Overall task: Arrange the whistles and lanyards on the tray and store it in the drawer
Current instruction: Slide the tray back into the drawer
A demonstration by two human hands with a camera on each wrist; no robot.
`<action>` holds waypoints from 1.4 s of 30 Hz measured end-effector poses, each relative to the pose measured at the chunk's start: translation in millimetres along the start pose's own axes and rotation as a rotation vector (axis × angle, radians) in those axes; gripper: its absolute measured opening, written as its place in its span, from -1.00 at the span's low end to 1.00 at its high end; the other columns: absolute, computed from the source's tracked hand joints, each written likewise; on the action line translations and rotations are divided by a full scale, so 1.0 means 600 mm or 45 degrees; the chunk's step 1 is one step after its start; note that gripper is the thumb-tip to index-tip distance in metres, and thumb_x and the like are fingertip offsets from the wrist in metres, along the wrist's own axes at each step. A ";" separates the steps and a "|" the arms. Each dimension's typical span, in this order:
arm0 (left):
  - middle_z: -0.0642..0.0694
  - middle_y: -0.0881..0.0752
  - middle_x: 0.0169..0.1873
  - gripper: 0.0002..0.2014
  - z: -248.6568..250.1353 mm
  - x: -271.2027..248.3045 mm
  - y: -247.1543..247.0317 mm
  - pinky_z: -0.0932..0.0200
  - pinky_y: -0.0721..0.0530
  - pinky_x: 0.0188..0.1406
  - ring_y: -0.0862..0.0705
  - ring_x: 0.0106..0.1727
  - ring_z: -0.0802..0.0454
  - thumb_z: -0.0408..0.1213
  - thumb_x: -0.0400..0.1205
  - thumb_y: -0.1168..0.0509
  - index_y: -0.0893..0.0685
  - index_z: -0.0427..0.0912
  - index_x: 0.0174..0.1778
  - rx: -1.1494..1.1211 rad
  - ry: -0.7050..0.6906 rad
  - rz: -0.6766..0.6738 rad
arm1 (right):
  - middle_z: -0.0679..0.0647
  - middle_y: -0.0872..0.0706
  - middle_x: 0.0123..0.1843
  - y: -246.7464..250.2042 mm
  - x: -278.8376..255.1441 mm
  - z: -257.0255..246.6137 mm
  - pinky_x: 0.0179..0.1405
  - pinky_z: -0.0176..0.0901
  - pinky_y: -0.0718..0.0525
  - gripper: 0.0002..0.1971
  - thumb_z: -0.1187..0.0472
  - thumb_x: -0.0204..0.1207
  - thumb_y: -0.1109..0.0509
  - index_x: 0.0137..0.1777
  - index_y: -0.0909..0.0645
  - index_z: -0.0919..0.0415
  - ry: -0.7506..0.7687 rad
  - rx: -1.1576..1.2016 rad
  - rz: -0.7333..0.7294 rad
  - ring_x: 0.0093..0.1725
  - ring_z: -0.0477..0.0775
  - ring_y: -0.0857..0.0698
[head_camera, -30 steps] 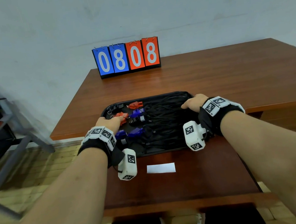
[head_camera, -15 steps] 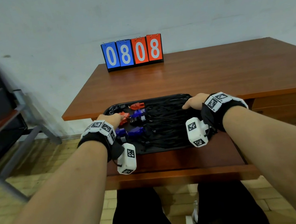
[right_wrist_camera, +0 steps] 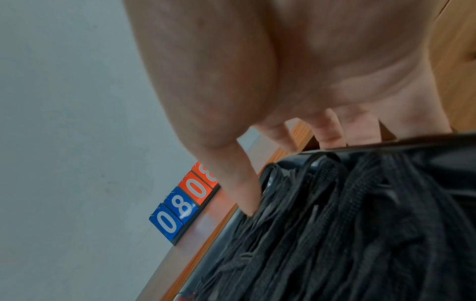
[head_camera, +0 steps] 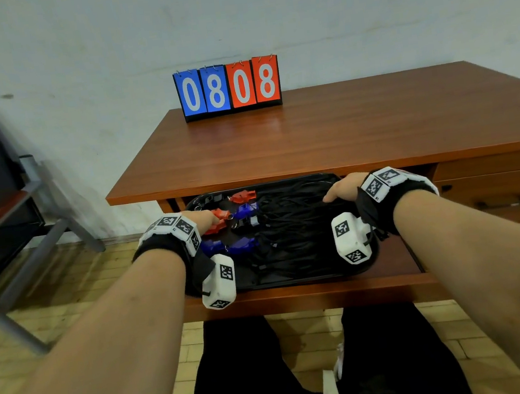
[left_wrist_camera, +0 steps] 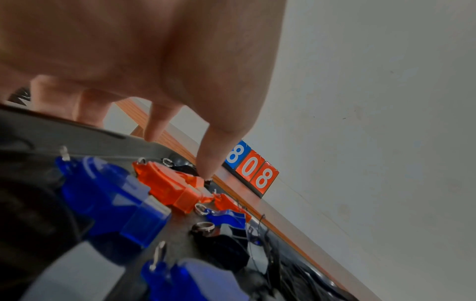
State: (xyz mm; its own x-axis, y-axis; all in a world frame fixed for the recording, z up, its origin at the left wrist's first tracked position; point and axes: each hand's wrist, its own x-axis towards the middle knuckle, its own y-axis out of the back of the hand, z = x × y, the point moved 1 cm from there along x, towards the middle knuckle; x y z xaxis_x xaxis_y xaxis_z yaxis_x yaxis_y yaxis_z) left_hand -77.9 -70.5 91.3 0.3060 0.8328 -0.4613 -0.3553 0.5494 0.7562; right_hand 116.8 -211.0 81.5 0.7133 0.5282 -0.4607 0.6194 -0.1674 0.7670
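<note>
here the left hand (head_camera: 203, 219) and right hand (head_camera: 341, 186) each grip the tray (head_camera: 296, 280).

Even soft indoor light, wide-angle bending at edges, wrist views blurred close up

Bare forearms; black wrist straps (head_camera: 382, 210) carry white camera blocks (head_camera: 351, 237) with black-and-white square markers; black trousers (head_camera: 243, 381).

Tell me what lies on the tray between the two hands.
In the head view, between left hand and right hand the tray holds red and blue whistles and black lanyards.
</note>
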 end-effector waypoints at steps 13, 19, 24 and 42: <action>-0.30 -0.15 0.65 -0.43 -0.003 0.067 -0.046 0.19 -0.18 0.53 -0.14 0.67 -0.17 -0.14 0.81 0.05 -0.06 -0.48 0.62 0.172 -0.016 -0.002 | 0.26 -0.41 0.57 -0.029 0.051 0.023 0.39 -0.06 -0.43 -0.44 0.04 0.65 -0.29 0.56 -0.35 0.32 -0.076 -0.076 -0.078 0.52 0.26 -0.43; -0.30 -0.55 0.37 -0.46 -0.021 0.099 -0.058 0.35 -0.50 0.29 -0.61 0.37 0.09 -0.25 0.72 -0.23 -0.29 -0.48 0.54 -0.028 0.050 -0.004 | 0.25 -0.39 0.58 -0.040 0.074 0.025 0.41 -0.07 -0.41 -0.46 0.07 0.66 -0.28 0.56 -0.35 0.32 -0.092 -0.056 -0.116 0.55 0.25 -0.40; -0.32 -0.44 0.50 -0.37 -0.025 0.126 -0.068 0.13 -0.41 0.39 -0.44 0.51 -0.17 -0.21 0.66 -0.33 -0.29 -0.44 0.57 -0.164 0.128 0.052 | 0.27 -0.39 0.58 -0.043 0.092 0.030 0.39 -0.07 -0.43 -0.43 0.08 0.63 -0.32 0.56 -0.34 0.35 -0.114 -0.009 -0.076 0.54 0.26 -0.41; -0.25 -0.45 0.51 -0.19 -0.062 0.198 -0.120 -0.07 -0.39 0.45 -0.44 0.50 -0.26 0.06 0.49 -0.43 -0.30 -0.17 0.60 -0.214 -0.023 0.153 | 0.21 -0.58 0.43 -0.076 0.136 0.062 0.03 -0.17 -0.45 -0.48 0.16 0.44 -0.48 0.39 -0.55 0.30 -0.096 0.311 0.084 0.43 0.21 -0.55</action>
State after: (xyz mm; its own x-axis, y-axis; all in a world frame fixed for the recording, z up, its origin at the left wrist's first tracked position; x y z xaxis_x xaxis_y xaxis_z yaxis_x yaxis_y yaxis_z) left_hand -48.6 -8.3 -35.1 0.2678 0.8926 -0.3626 -0.5322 0.4508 0.7166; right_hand 159.1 -191.5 -7.8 0.7716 0.4476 -0.4520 0.6248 -0.4003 0.6703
